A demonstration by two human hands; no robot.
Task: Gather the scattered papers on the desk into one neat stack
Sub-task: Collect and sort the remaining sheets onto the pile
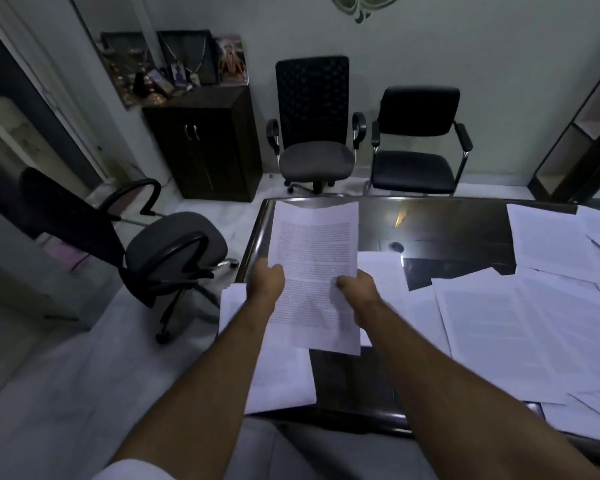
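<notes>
A printed sheet of paper (314, 261) is held up over the left end of the dark glossy desk (430, 230). My left hand (265, 282) grips its left edge and my right hand (357, 289) pinches its right edge, thumb on top. Under my left forearm a small pile of papers (281, 379) lies at the desk's left edge, partly overhanging it. More sheets (520, 323) lie scattered and overlapping across the middle and right of the desk, and further sheets (548, 240) lie at the far right.
A grey swivel chair (174, 251) stands left of the desk. Two black chairs (316, 133) (416, 140) and a dark cabinet (205, 143) with framed items stand by the far wall. A bare strip of desk shows at the back.
</notes>
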